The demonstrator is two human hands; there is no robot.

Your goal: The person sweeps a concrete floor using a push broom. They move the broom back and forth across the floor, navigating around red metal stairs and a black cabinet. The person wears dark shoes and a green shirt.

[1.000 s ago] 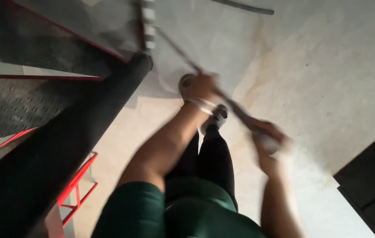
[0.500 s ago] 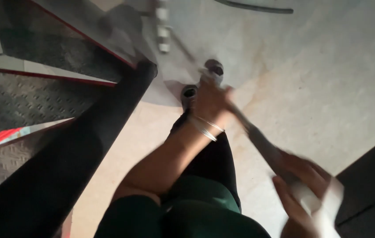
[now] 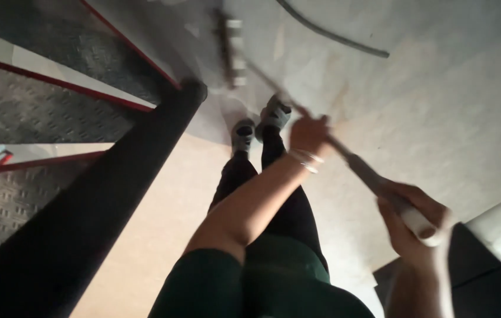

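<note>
I look straight down at my legs and grey shoes [image 3: 243,134] on a pale floor. My left hand [image 3: 308,133], with bangles at the wrist, grips the middle of a long thin broom handle [image 3: 353,165]. My right hand [image 3: 412,219] holds the handle's pale upper end, low at the right. The handle slants up and left to a broom head [image 3: 230,50] that rests on the floor beyond my feet, beside the foot of a staircase. The whole view is motion-blurred.
A thick black stair post [image 3: 85,218] slants across the left. Grey tread-plate steps [image 3: 38,112] with red edges lie beyond it. A dark hose or cable [image 3: 333,35] curves on the floor at the top. A dark block [image 3: 485,277] sits at bottom right.
The view has shifted, so my feet and the broom head show more fully. My left hand sits further up the frame, and my right hand has risen from the bottom edge.
</note>
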